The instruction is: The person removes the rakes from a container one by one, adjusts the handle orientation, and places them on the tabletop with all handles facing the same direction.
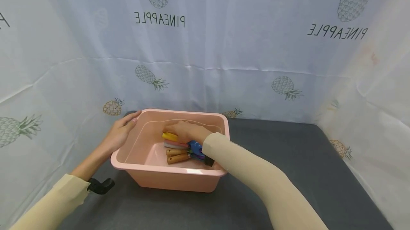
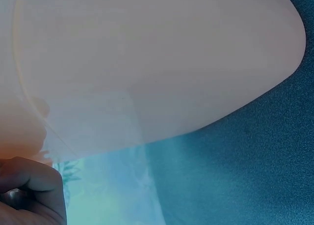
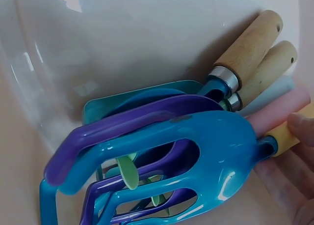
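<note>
Inside the pink tub (image 1: 169,183) on the desk (image 1: 294,144), the right hand (image 1: 185,131) reaches down, fingers pinching the yellow handle (image 1: 169,137) of a blue fork (image 3: 223,141), whose prongs (image 3: 147,138) over a purple fork (image 3: 142,112) show clearly only from the right wrist. The left hand (image 1: 119,134) grips the rim (image 1: 169,170), its fingers partly cut off in its own wrist view.

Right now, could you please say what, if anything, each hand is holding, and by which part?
The right hand holds the blue pronged tool by its yellow handle. The left hand touches the pink tub's rim; whether it grips is unclear.
</note>
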Available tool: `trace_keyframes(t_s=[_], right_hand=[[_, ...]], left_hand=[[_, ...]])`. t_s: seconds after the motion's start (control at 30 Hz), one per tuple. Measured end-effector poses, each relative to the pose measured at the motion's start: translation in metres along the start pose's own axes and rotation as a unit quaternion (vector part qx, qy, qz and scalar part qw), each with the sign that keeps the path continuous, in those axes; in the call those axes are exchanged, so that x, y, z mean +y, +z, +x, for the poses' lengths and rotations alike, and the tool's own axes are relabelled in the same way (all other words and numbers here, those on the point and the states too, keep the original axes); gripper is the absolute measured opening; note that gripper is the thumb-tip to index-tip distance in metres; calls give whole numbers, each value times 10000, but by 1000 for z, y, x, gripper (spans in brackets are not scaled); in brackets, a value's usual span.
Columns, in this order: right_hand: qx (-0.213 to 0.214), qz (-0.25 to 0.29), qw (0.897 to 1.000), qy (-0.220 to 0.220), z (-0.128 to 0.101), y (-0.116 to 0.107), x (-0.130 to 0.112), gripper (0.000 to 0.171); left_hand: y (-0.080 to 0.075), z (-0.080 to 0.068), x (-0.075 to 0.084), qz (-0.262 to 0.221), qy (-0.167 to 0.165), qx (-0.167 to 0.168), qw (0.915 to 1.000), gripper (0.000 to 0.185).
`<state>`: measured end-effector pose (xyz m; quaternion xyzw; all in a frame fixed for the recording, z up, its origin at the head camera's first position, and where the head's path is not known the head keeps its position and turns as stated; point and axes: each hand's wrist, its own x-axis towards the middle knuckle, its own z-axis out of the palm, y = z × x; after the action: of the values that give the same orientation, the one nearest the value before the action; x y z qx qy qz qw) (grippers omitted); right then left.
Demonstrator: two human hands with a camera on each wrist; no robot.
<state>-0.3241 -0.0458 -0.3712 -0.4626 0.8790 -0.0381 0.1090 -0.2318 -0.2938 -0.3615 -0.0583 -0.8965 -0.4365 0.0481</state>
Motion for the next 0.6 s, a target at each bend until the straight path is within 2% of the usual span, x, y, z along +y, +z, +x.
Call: trace_keyframes(t_s=[0.27, 0.6], right_hand=[[33, 102, 9999, -17, 0, -2, 1, 44], [52, -33, 9998, -176, 3, -6, 3, 51]], left_hand=[[-1, -1, 0, -5, 5, -21, 10000, 57], [0, 0, 0, -60, -27, -19, 10000, 57]])
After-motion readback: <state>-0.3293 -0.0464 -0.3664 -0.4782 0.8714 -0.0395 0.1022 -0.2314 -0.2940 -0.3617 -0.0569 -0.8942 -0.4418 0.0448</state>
